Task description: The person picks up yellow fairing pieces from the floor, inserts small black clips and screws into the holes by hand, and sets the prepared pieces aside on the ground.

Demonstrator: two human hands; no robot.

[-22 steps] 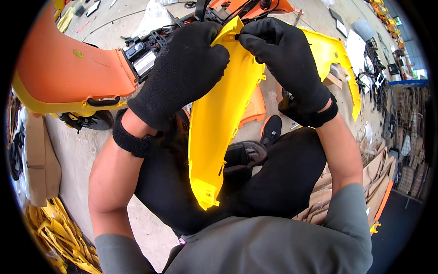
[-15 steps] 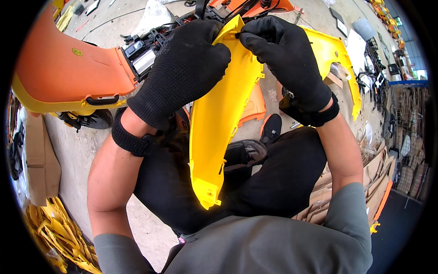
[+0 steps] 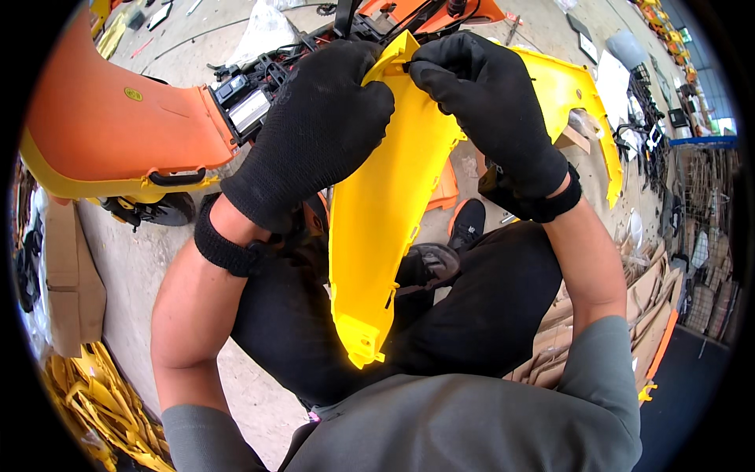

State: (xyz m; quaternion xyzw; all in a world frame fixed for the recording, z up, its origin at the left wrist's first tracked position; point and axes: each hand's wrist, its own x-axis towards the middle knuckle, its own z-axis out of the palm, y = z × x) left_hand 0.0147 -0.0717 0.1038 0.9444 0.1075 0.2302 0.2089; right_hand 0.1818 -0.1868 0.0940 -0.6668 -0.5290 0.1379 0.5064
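Note:
A long yellow plastic body panel [image 3: 377, 212] hangs upright in front of me, its hollow side facing me and its lower end over my lap. My left hand [image 3: 330, 118], in a black knit glove, is closed around the panel's left edge near the top. At the upper right of the panel, my gloved right hand [image 3: 487, 102] pinches something small and dark at a tab. The glove hides most of that small piece, and I cannot make out its kind.
An orange scooter body [image 3: 118, 118] with yellow trim stands at the left, wiring and metal frame beside it. Another yellow panel [image 3: 578, 94] lies beyond my right hand. Yellow parts [image 3: 102, 401] are piled lower left; flattened cardboard [image 3: 629, 315] is stacked at the right.
The panel has turned slightly, showing more of its inner face, and its lower end has shifted a little right and down. Both hands keep nearly the same place.

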